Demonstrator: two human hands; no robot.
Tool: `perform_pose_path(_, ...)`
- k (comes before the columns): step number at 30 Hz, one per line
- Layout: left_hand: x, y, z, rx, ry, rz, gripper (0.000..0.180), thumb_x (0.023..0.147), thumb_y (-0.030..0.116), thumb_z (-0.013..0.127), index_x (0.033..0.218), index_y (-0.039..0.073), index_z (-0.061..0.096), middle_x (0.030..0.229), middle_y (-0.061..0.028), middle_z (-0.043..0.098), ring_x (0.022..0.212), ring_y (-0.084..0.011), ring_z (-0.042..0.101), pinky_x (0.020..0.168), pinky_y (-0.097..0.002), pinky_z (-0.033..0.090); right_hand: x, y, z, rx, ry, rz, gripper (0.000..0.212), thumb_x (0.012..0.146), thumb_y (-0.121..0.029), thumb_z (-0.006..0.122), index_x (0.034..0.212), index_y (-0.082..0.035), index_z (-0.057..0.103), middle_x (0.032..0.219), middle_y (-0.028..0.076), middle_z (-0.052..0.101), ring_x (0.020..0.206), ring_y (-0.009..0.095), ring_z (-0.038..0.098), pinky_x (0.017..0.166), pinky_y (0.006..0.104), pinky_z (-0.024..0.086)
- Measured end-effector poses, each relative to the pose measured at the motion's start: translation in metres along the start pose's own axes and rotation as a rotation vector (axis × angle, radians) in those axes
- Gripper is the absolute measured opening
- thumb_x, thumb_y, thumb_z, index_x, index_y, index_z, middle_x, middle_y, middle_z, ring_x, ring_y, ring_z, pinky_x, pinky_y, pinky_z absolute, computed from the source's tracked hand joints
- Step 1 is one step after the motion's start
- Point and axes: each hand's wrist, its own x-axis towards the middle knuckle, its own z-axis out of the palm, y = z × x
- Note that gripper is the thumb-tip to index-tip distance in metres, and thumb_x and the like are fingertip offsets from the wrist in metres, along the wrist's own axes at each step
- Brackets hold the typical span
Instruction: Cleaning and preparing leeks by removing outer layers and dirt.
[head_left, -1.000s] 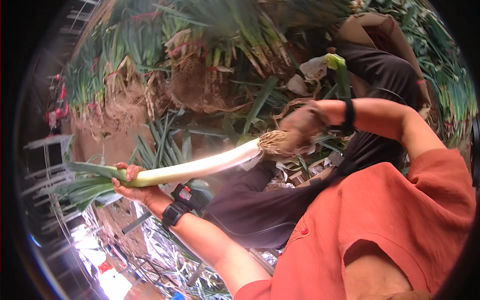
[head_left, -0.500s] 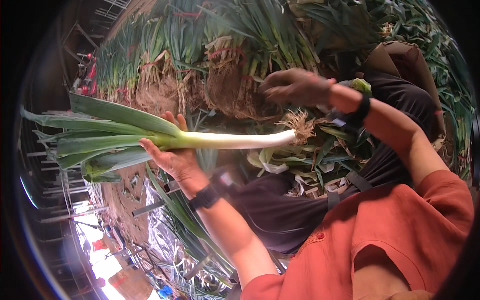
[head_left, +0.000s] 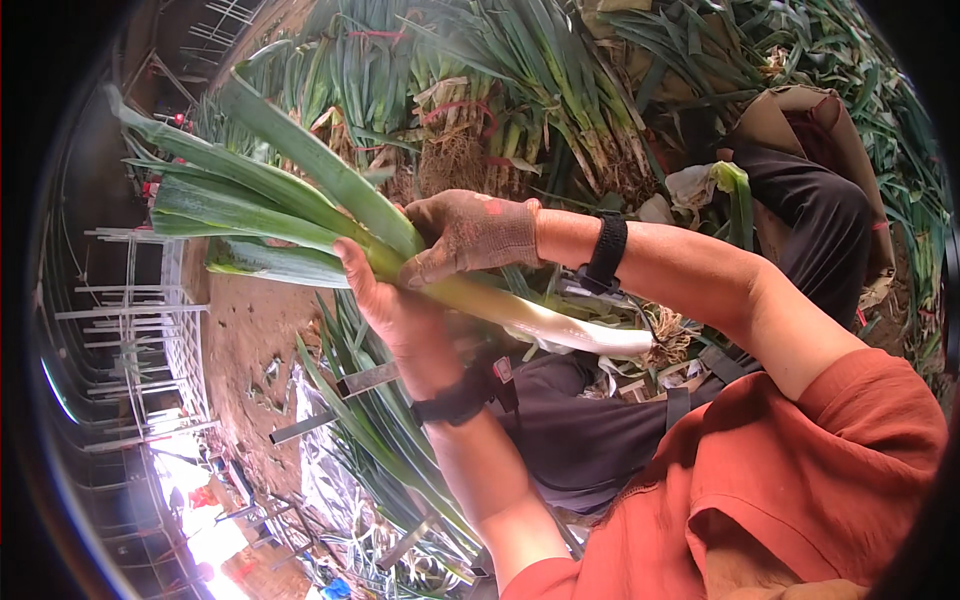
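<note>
A large leek (head_left: 560, 323) lies slantwise across my lap, its green leaves fanning to the upper left and its rooted white end at the lower right. My bare left hand (head_left: 395, 310) is wrapped around the stalk from below, just under where the leaves spread. Right above it, my right hand (head_left: 475, 238), in a dirty brown work glove, grips the base of the leaves with the thumb across the stalk. Parts of the fingers of both hands are hidden by the leek and by each other.
Bundles of leeks tied with red bands (head_left: 455, 110) stand at the far side. A cardboard box (head_left: 790, 110) is at the right beside my knee. Loose leeks (head_left: 390, 430) lie by my left arm, and leaf scraps heap at the far right.
My right hand has come left and down from above the roots onto the leek's leaf base. The leek has tilted, leaf end up and root end down, and shifted rightward.
</note>
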Motion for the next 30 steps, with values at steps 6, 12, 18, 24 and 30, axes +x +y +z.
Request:
perform_pose_path(6, 0.014, -0.010, -0.018, 0.091, 0.141, -0.104, 0.058, 0.088, 0.048, 0.057, 0.124, 0.004, 0.046, 0.108, -0.0123, 0.055, 0.099, -0.0256, 0.056, 0.089, -0.0420, 0.047, -0.001, 0.006, 0.007, -0.248, 0.024, 0.004, 0.035, 0.073, -0.020, 0.065, 0.103, -0.003, 0.063, 0.079, 0.012, 0.066, 0.073, 0.013, 0.062, 0.068, 0.0300, 0.050)
perform_pose_path(12, 0.038, -0.014, -0.041, 0.091, 0.377, -0.059, 0.073, 0.072, 0.042, 0.076, 0.124, 0.005, 0.040, 0.113, -0.0098, 0.050, 0.102, -0.0256, 0.052, 0.087, -0.0450, 0.049, -0.062, -0.042, 0.000, -0.249, 0.018, 0.054, 0.026, 0.076, -0.015, 0.064, 0.097, 0.000, 0.063, 0.073, 0.013, 0.066, 0.068, 0.014, 0.062, 0.063, 0.0309, 0.049)
perform_pose_path(18, 0.032, 0.020, -0.074, -0.029, 0.252, 0.065, 0.046, 0.074, 0.038, 0.077, 0.099, 0.011, 0.050, 0.081, -0.0043, 0.054, 0.074, -0.0190, 0.056, 0.071, -0.0367, 0.051, -0.145, -0.011, -0.167, -0.273, 0.719, -0.095, 0.027, 0.085, -0.014, 0.061, 0.110, -0.007, 0.062, 0.101, 0.008, 0.067, 0.086, 0.015, 0.065, 0.071, 0.0279, 0.053)
perform_pose_path(24, 0.025, 0.025, -0.057, -0.061, 0.270, 0.170, 0.051, 0.071, 0.038, 0.080, 0.099, 0.010, 0.048, 0.080, -0.0032, 0.052, 0.075, -0.0150, 0.053, 0.071, -0.0331, 0.048, -0.185, -0.028, -0.229, -0.883, 0.958, 0.053, 0.032, 0.088, -0.022, 0.057, 0.115, -0.004, 0.059, 0.106, 0.008, 0.064, 0.091, 0.017, 0.064, 0.077, 0.0307, 0.052)
perform_pose_path(30, 0.016, 0.024, -0.030, -0.157, 0.051, 0.148, 0.049, 0.078, 0.046, 0.071, 0.093, 0.006, 0.048, 0.078, -0.0032, 0.050, 0.070, -0.0116, 0.052, 0.063, -0.0259, 0.047, -0.100, -0.015, -0.096, -0.375, 0.092, 0.130, 0.041, 0.085, -0.031, 0.061, 0.116, -0.004, 0.060, 0.104, 0.008, 0.065, 0.091, 0.020, 0.064, 0.076, 0.0325, 0.053)
